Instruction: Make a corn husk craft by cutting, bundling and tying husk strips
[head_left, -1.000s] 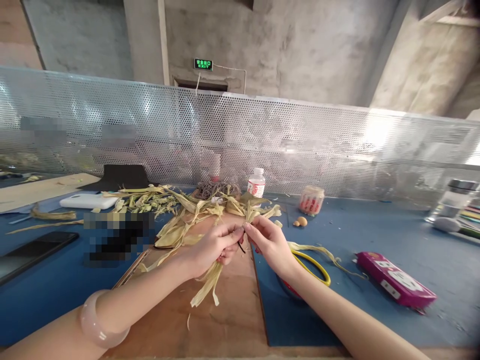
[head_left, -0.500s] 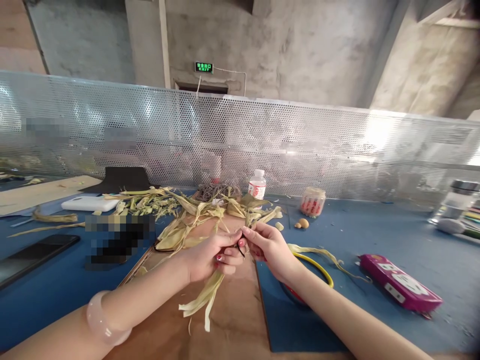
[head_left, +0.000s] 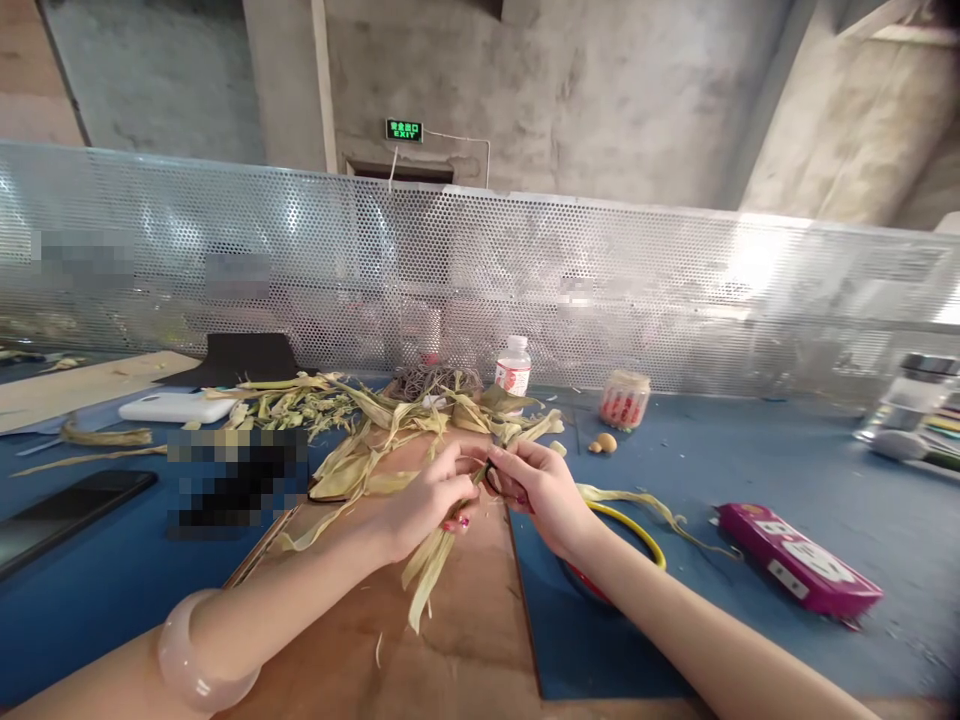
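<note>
Both of my hands meet over a brown board (head_left: pixel 457 640). My left hand (head_left: pixel 446 495) is closed around a bundle of dried corn husk strips (head_left: pixel 427 580), whose pale ends hang below the fingers. Fingers of my right hand (head_left: pixel 538 490) pinch a thin black cord (head_left: pixel 491 478) that loops by the bundle. Part of the cord and of the bundle is hidden by my fingers. Just beyond the hands lies a loose heap of dried husks (head_left: pixel 397 430).
Past the heap stand a white-capped bottle (head_left: pixel 513 368) and a jar (head_left: pixel 625 400). To the right are a yellow ring (head_left: pixel 645 535) and a purple case (head_left: pixel 799 565). On the left lie a phone (head_left: pixel 71 520) and a white box-shaped device (head_left: pixel 176 407). A perforated metal screen (head_left: pixel 637 290) rises behind.
My left hand has turned, and its fingers have shifted along the bundle. The hanging husk ends have swung slightly right and upward. The black cord now shows as a loop between the hands.
</note>
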